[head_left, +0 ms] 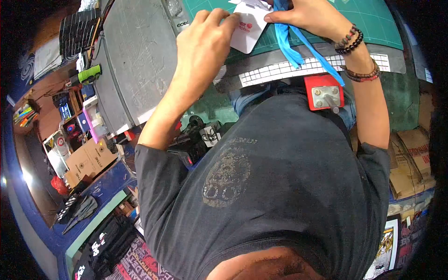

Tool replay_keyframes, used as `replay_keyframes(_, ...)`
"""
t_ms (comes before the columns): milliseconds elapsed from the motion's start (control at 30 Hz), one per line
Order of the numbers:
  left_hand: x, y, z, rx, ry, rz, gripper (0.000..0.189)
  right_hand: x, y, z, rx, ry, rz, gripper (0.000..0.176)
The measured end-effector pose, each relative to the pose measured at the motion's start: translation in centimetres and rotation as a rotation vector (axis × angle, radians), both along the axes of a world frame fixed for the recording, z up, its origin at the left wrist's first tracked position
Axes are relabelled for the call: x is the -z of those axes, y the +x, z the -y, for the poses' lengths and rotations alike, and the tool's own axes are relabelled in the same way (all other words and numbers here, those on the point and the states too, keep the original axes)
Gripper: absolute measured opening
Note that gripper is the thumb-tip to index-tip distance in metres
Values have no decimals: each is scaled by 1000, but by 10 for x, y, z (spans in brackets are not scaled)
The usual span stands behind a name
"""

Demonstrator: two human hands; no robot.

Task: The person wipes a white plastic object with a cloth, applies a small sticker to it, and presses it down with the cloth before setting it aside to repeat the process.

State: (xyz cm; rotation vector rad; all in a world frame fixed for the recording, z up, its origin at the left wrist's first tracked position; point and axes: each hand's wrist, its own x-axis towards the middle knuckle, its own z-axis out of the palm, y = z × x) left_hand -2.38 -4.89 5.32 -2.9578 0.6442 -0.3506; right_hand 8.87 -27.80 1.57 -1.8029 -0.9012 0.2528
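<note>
A white card (248, 33) with red print lies at the top of the head view, over a green cutting mat (368, 21). My left hand (205, 39) has its fingers curled at the card's left edge; the fingertips are partly hidden. At the card's upper right, my right hand (310, 18) is closed, with the thumb over a blue fabric strip (285, 43). Two ends of the strip hang toward me across the table edge. Some crumpled silvery-white material (254, 3) shows at the card's top, cut off by the frame.
A white gridded ruler strip (280, 72) runs along the table's front edge. Below it sits a red block with a metal plate (325, 95). To the left are a scratched grey surface (135, 56), a green roll-like item (89, 73) and cardboard (91, 161). Cardboard boxes (410, 161) stand right.
</note>
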Motion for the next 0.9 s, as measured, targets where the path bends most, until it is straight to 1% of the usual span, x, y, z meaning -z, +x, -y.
replay_keyframes(33, -1, -2, 5, -1, 74, 18, 24, 0, 0, 0, 13, -32, 49, 57)
replay_keyframes(67, -2, -4, 10, -2, 75, 19, 24, 0, 0, 0, 28, -64, 98, 58)
replay_keyframes(100, -4, -6, 15, -1, 115, 24, 25, -3, -2, 0, 33, -42, 29, 56)
replay_keyframes(133, -6, -8, 19, 1, 155, 28, 26, -2, -2, -1, 35, -41, 30, 56)
replay_keyframes(200, -7, -8, 23, 11, 153, 29, 25, 3, 0, -1, 6, 27, 13, 55)
replay_keyframes(300, -9, -6, 28, -19, 147, 17, 20, 0, 0, 1, 9, -27, 51, 55)
replay_keyframes(367, -11, -1, 31, -19, 232, -1, 17, 2, 1, 1, 9, -20, 72, 55)
replay_keyframes(400, -11, 2, 33, -20, 233, -2, 17, 3, 1, 0, 7, -16, 93, 55)
replay_keyframes(433, -10, 6, 34, -14, 267, -4, 14, 2, 0, 0, 5, -16, 91, 55)
replay_keyframes(500, -15, 12, 38, -9, 301, -7, 11, 0, -2, 1, 2, 27, 2, 54)
replay_keyframes(567, -24, 19, 43, -35, 389, -213, 13, 2, 0, 0, -3, 35, -15, 53)
replay_keyframes(633, -29, 24, 46, -12, 431, -248, 13, 3, 1, 0, 0, 45, -31, 52)
replay_keyframes(700, -30, 27, 47, 12, 473, -284, 13, 1, 0, 1, 13, -7, 70, 51)
replay_keyframes(767, -27, 29, 44, 26, 498, -304, 12, 2, 1, 1, 14, -22, 73, 51)
replay_keyframes(800, -21, 30, 39, 28, 498, -305, 12, 2, 2, 1, 11, -38, 77, 50)
replay_keyframes(867, -6, 30, 26, 128, 409, -146, 8, 3, 2, 1, 2, -7, 64, 50)
replay_keyframes(900, -2, 30, 22, 128, 410, -147, 8, 4, 2, 0, -7, 24, 52, 50)
